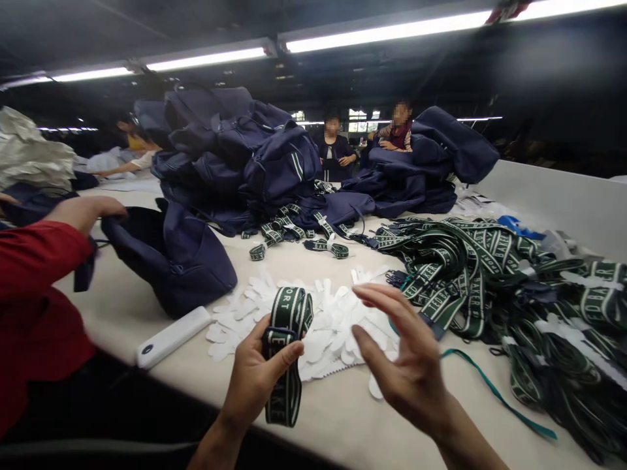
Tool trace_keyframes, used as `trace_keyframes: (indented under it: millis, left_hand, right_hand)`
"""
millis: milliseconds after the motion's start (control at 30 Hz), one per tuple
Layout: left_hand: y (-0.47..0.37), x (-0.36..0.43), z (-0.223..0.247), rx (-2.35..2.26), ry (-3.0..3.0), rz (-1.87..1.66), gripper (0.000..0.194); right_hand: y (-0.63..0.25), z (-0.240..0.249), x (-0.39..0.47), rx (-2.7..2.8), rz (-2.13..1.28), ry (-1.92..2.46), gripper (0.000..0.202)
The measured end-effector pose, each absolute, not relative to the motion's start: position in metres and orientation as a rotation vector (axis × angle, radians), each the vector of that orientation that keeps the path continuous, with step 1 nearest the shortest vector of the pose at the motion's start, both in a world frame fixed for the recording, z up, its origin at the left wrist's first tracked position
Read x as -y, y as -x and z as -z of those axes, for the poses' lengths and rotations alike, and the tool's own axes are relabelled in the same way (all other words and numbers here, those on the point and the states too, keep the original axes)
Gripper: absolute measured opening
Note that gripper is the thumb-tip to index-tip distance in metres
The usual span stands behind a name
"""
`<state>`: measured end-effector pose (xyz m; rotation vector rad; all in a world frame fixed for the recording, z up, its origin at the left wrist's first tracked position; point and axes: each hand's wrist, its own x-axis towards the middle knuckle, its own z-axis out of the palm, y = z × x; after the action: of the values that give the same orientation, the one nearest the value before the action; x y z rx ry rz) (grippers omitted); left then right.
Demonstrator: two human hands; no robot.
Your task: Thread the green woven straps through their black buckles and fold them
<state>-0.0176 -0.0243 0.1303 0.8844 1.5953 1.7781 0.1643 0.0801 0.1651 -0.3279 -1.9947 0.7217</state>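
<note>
The left hand (255, 369) gripped a coiled strap (287, 312) (green, white-edged); the right hand (411, 359), empty and spread, hovered near white tabs (337, 326).

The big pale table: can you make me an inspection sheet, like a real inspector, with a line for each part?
Surface: pale table, with heaps on it.
Things at hand: a bundled green strap with white lettering and a dark buckle; white slips in a loose pile.
Clutter: green straps heaped at the right, navy bags stacked behind, a white oblong device, a teal ribbon.
Hands: left hand, grip closed on the bundled strap; right hand, open.
Cables: nothing seen for certain.
Surroundings: lit ceiling lights; a co-worker's red sleeve at the left; more people beyond.
</note>
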Motion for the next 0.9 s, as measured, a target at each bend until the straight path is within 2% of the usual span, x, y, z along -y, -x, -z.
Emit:
trace_keyframes:
  millis: [133, 200, 300, 400, 567, 700, 800, 900]
  left_hand:
    - [0.022, 0.019, -0.129, -1.358, -0.868, -1.717, 0.042]
    - [0.026, 0.017, -0.128, -1.22, -0.839, -1.693, 0.048]
    - [0.034, 0.015, -0.13, -1.05, -0.852, -1.689, 0.046]
    - [0.037, 0.014, -0.136, -0.935, -0.895, -1.642, 0.041]
    - [0.032, 0.017, -0.148, -1.044, -0.878, -1.462, 0.048]
    - [0.041, 0.023, -0.152, -1.365, -0.956, -1.302, 0.064]
    - [0.053, 0.027, -0.148, -1.614, -1.156, -1.192, 0.061]
    - [0.061, 0.03, -0.142, -1.748, -1.264, -1.147, 0.059]
  right_hand:
    - [-0.143, -0.159, -0.101, 2.22, -0.927, 0.214, 0.087]
    - [-0.131, -0.155, -0.113, 2.212, -1.158, 0.116, 0.092]
    - [-0.117, -0.148, -0.128, 2.084, -1.548, 0.008, 0.09]
    - [-0.108, -0.141, -0.141, 2.047, -1.82, -0.073, 0.079]
    - [-0.103, -0.125, -0.156, 1.965, -2.213, -0.141, 0.067]
    - [-0.109, -0.121, -0.164, 1.988, -2.18, 0.026, 0.064]
    - [-0.113, -0.127, -0.164, 2.1, -2.059, 0.077, 0.06]
    - [-0.114, -0.134, -0.16, 2.219, -1.893, 0.092, 0.064]
